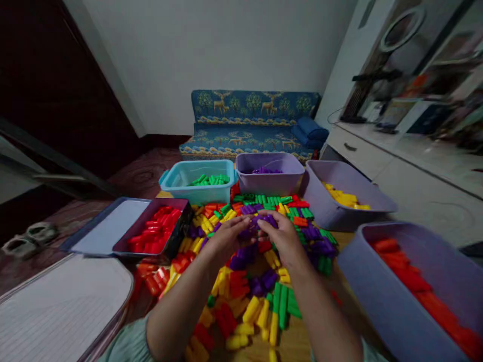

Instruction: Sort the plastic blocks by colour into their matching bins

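Both my hands meet over a heap of coloured plastic blocks (pixel 245 281) spread on a low wooden surface. My left hand (pixel 222 239) and my right hand (pixel 283 239) are cupped together, fingers closed around a bunch of purple blocks (pixel 260 223). More purple, red, yellow and green blocks lie beneath and around them. Straight ahead stands a purple bin (pixel 269 183) holding a few purple blocks.
A teal bin (pixel 171 181) holds green blocks. A dark box (pixel 177 236) at left holds red ones. Lilac bins hold yellow (pixel 320 206) and orange-red (pixel 381 301) blocks. A white board (pixel 56 311) lies at lower left. A blue patterned sofa (pixel 249 125) stands behind, a white cabinet (pixel 377 156) at right.
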Motion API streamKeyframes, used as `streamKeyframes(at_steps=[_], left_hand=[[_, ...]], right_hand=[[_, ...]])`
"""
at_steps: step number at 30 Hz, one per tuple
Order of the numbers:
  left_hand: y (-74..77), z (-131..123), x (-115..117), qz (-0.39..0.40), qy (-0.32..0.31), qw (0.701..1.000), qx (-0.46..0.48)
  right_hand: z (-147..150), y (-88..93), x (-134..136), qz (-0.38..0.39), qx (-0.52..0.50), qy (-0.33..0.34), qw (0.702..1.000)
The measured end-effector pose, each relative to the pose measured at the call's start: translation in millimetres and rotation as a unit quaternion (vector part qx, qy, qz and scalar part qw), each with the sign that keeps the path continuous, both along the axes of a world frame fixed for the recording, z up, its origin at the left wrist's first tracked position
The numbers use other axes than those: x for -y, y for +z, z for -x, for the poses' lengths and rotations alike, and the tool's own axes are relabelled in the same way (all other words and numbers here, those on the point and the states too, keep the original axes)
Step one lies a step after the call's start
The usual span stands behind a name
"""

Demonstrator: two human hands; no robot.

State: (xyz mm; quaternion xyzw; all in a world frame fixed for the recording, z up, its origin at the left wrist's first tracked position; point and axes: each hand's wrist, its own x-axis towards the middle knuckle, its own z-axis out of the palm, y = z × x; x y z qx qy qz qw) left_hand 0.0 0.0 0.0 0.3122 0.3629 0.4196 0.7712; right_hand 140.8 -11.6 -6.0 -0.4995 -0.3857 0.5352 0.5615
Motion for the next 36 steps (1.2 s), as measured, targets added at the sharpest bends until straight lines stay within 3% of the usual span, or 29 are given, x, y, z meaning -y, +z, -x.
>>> streamKeyframes(at_steps=[4, 8, 10, 12, 14, 16, 19, 22, 24, 27, 29, 31, 33, 36], left_hand=[[50.3, -4, -39, 0.036, -0.008, 0.999, 0.026], [96.0, -25, -97, 0.004, 0.02, 0.999, 0.029], [109.0, -40, -125, -0.007, 0.024, 0.999, 0.027], [112.1, -51, -144, -0.023, 0.04, 0.999, 0.015], [105.7, -55, -149, -0.042, 0.053, 0.998, 0.007], [91.4, -52, -139, -0.068, 0.061, 0.996, -0.001], [58.7, -36, -107, -0.142, 0.055, 0.987, -0.043], [18.8, -12, -72, -0.233, 0.014, 0.956, -0.177], [-7.0, 2, -54, -0.291, 0.023, 0.918, -0.268], [-34.9, 15, -36, -0.347, 0.051, 0.839, -0.415], [-43.5, 19, -28, -0.382, 0.06, 0.795, -0.468], [-45.9, 21, -23, -0.416, 0.055, 0.767, -0.486], [-46.0, 21, -21, -0.432, 0.047, 0.758, -0.486], [-48.7, 22, -22, -0.426, 0.053, 0.761, -0.486]], right_hand=[[0, 29.9, -23, 0.012, -0.107, -0.044, 0.993], [-5, 73.2, -88, -0.032, -0.162, -0.081, 0.983], [-10, 92.5, -124, 0.001, -0.156, -0.113, 0.981], [-15, 104.1, -146, 0.033, -0.155, -0.113, 0.981], [-18, 105.1, -150, 0.044, -0.151, -0.104, 0.982], [-19, 95.1, -136, 0.024, -0.137, -0.089, 0.986], [-25, 64.5, -98, -0.03, -0.061, -0.051, 0.996], [-39, 27.6, -70, -0.06, 0.147, -0.029, 0.987], [-48, 6.8, -64, -0.08, 0.323, -0.03, 0.942], [-51, -12.9, -68, -0.075, 0.54, 0.036, 0.838], [-48, -18.9, -72, -0.068, 0.616, 0.087, 0.78], [-43, -20.5, -73, -0.057, 0.653, 0.111, 0.747], [-39, -18.5, -70, -0.043, 0.648, 0.125, 0.75], [-36, -9.9, -65, -0.039, 0.576, 0.154, 0.802]])
